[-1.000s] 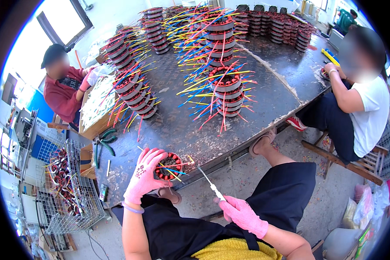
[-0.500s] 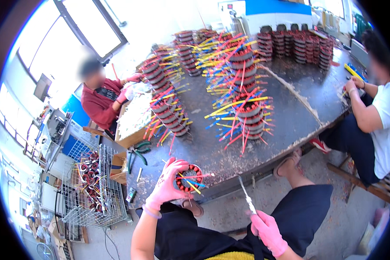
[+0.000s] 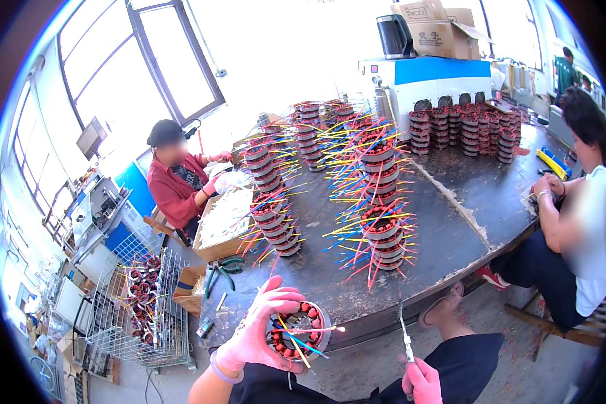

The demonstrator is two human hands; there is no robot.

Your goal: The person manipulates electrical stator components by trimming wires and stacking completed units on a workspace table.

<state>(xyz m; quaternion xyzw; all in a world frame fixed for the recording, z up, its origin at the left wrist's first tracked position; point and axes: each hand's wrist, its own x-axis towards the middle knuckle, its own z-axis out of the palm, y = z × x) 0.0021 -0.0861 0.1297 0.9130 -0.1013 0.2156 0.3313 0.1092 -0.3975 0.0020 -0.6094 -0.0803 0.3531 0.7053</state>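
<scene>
A motor stator, a grey ring with red coils inside, is held at its left side by my left hand in a pink glove. Blue, yellow and reddish leads come out of its centre, and one reddish lead points right with a bright tip. My right hand, also gloved in pink, is closed around a slim tool with a whitish body and a long thin grey end. The tool points up toward the table edge, apart from the stator. Its exact kind is unclear.
Tall stacks of wired stators stand on the dark table. Green-handled pliers lie at its left, near a box of white pieces. A wire basket holds more stators. Co-workers sit left and right.
The view has tilted up, so the table and stacks sit lower in the picture. My left hand has turned the stator's open face more toward me. The tool stays in my right hand.
</scene>
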